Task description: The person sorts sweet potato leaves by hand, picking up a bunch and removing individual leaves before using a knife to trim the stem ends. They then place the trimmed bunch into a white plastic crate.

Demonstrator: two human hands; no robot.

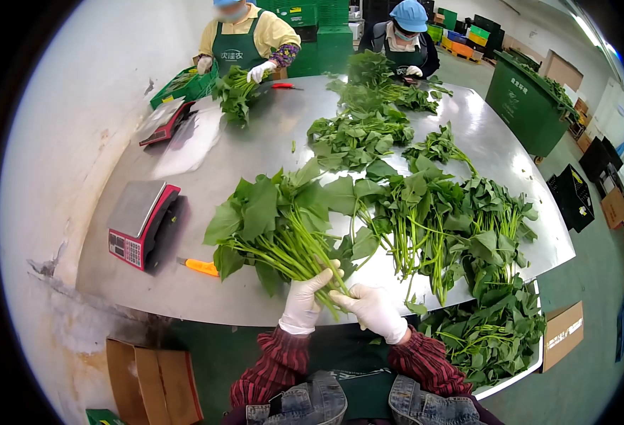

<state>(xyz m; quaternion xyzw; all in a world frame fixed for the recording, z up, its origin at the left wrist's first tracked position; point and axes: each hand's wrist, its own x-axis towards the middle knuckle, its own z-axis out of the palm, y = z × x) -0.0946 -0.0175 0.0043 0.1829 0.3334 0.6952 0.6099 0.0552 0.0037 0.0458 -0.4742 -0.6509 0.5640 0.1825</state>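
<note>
My left hand (303, 300), in a white glove, is closed around the stems of a bunch of leafy greens (276, 234) above the front of the metal table. The leaves fan out to the far left, and the stem ends point back toward me. Beside it, my gloved right hand (377, 312) is closed at the lower stem ends of the same bunch, its fingertips partly hidden. To the left of the bunch lies an orange-handled knife (202, 267). More loose greens (432, 219) are spread on the table to the right.
A red digital scale (138, 223) stands on the table (255, 152) at left. Across it, one person (244, 42) holds greens; another person (402, 49) is behind a leafy pile. A white bin (506, 379) of greens sits at lower right, cardboard boxes (156, 379) at lower left.
</note>
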